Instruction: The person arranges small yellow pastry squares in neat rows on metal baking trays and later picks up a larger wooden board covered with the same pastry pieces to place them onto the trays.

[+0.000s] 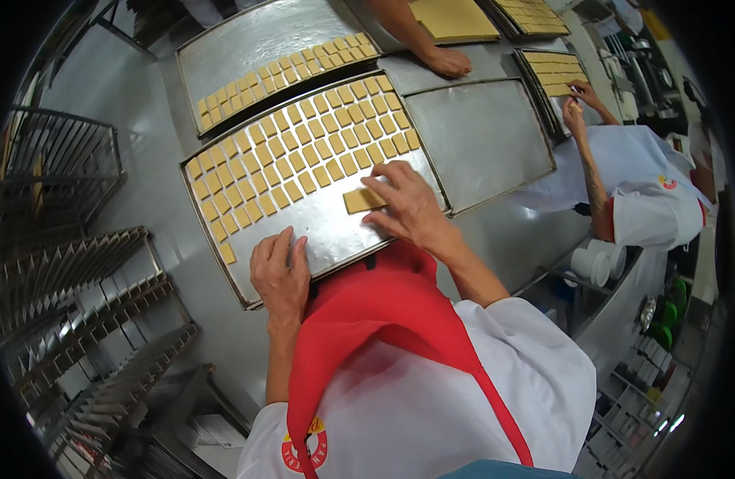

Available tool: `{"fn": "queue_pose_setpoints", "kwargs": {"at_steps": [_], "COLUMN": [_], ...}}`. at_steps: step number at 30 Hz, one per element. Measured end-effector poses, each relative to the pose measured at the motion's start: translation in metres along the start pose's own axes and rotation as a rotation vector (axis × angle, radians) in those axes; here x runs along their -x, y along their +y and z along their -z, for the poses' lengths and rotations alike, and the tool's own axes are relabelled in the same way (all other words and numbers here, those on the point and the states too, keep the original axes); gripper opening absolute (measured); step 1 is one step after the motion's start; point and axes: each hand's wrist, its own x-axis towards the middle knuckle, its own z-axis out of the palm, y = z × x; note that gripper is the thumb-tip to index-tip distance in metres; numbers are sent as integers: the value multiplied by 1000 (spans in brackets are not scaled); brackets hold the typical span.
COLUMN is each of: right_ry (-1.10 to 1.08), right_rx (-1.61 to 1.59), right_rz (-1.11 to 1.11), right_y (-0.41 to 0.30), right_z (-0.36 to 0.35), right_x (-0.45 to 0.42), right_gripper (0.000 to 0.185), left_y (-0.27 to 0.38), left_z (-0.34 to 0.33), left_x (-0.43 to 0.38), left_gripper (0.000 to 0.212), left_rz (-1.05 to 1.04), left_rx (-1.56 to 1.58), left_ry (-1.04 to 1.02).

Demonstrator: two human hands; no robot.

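A metal baking tray [319, 230] lies before me, its far part covered with rows of small rectangular dough pieces [295, 160]. In the bare near part of the tray, my right hand [412, 206] has its thumb and fingers around a longer dough block [360, 201]. The block's right end is hidden under the hand. At the tray's near left edge is my left hand [278, 272], with nothing in it and its thumb apart from the fingers. One dough piece [227, 253] sits alone at the left, nearest to that hand.
Beyond lies another tray [242, 57] with dough pieces; a bare tray [475, 138] adjoins on the right. A co-worker's hand [448, 62] rests on the table at the back. Another person [649, 179] works over a dough tray [550, 72]. Metal racks [74, 287] stand left.
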Motion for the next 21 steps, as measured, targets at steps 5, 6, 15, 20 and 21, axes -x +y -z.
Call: {"fn": "queue_pose_setpoints", "kwargs": {"at_steps": [5,6,15,20,21], "right_ry": [154,187,303,211,201], "right_rx": [71,116,608,853,796], "right_rz": [-109,-188,-517,-596,-639], "right_y": [11,24,275,434,441], "right_z": [11,17,109,140,134], "right_x": [20,27,120,175,164], "right_gripper": [43,40,29,40,40], "left_y": [-5,-4,93,160,169], "left_z": [0,-3,-52,-132,-143], "left_x": [-10,-12,-42,-42,-40], "left_gripper": [24,23,13,23,27], "left_rz": [-114,-111,-186,-143,-98], "left_rx": [56,64,250,142,95], "left_ry": [-6,-13,-74,-174,-178]}}
